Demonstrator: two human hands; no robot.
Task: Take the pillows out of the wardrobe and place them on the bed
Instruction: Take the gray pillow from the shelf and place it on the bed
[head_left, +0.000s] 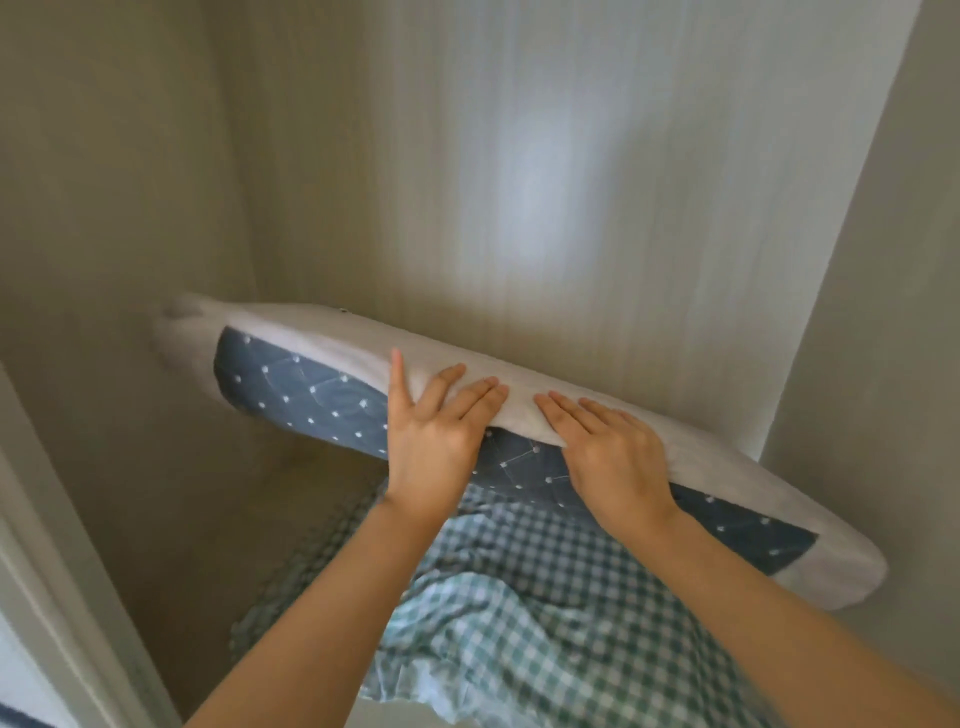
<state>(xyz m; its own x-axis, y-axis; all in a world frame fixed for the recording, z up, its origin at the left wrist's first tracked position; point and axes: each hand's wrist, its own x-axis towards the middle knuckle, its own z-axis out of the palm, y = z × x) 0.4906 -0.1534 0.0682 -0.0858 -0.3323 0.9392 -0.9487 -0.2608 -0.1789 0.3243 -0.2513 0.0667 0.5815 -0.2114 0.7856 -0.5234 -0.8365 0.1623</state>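
A long pillow (311, 374) in white fabric with a blue quilted, dotted panel is held up inside the wardrobe, tilted down to the right. My left hand (431, 436) grips its near edge left of the middle, fingers over the white top. My right hand (608, 452) grips it just to the right, fingers also over the top. The pillow's left end nearly touches the wardrobe's left wall and looks blurred. The undersides of both hands are hidden.
Below the pillow lies crumpled green-and-white checked bedding (519, 597) in the wardrobe. The wardrobe's back panel (519, 182) is pale wood grain, with side walls close at left (104, 260) and right (857, 338). A door frame edge (41, 545) is at lower left.
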